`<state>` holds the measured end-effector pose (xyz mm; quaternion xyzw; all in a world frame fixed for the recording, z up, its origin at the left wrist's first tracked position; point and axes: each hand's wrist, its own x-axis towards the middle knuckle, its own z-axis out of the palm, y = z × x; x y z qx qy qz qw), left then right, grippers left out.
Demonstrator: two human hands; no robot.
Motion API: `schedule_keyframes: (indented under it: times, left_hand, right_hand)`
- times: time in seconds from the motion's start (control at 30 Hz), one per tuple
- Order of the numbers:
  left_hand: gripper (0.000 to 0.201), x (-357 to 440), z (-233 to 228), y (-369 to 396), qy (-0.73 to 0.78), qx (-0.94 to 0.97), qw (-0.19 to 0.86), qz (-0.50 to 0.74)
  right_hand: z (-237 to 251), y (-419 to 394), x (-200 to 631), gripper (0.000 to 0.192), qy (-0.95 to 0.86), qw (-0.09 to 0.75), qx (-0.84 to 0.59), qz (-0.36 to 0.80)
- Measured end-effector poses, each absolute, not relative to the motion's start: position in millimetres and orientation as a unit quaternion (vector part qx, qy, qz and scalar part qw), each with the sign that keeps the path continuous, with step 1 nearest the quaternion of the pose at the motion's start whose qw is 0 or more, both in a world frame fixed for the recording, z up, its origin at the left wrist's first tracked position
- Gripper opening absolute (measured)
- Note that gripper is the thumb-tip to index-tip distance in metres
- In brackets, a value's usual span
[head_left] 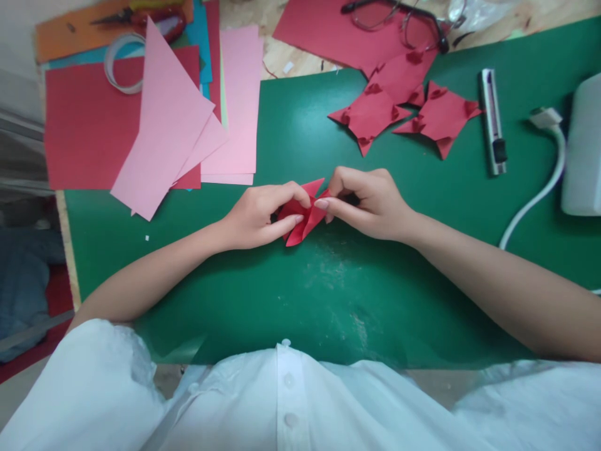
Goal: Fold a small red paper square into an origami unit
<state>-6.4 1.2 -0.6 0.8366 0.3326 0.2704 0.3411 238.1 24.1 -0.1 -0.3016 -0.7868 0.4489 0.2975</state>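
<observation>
At the middle of the green mat [328, 294] on the tabletop, the left hand [256, 218] and right hand [370, 203] meet over a small folded red paper piece [303, 219]. The fingers of both pinch its flaps from either side, steadying it for creasing. Three finished red folded shapes [404, 106] lie far right, beside a utility knife [492, 122]; pink sheets [188, 119] sit far left.

Paper-craft desk, prob. at home or in a hobby room. Wooden counter [300, 59] w/ green cutting mat [291, 294], loose red and pink paper sheets [154, 125], folded red paper stars [404, 109], box cutter [492, 122], scissors [141, 15], tape roll [119, 62], spectacles [399, 19]. White appliance w/ cable [539, 188] at the right edge.
</observation>
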Motion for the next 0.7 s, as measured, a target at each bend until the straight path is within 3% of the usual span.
schedule_keyframes:
  times: [0.7]
  left_hand:
    - [0.012,-5.7,0.4,1.8,0.319,0.842,0.332,0.281]
  right_hand:
    - [-1.6,24.2,239.8,0.041,-0.801,0.27,-0.309,0.436]
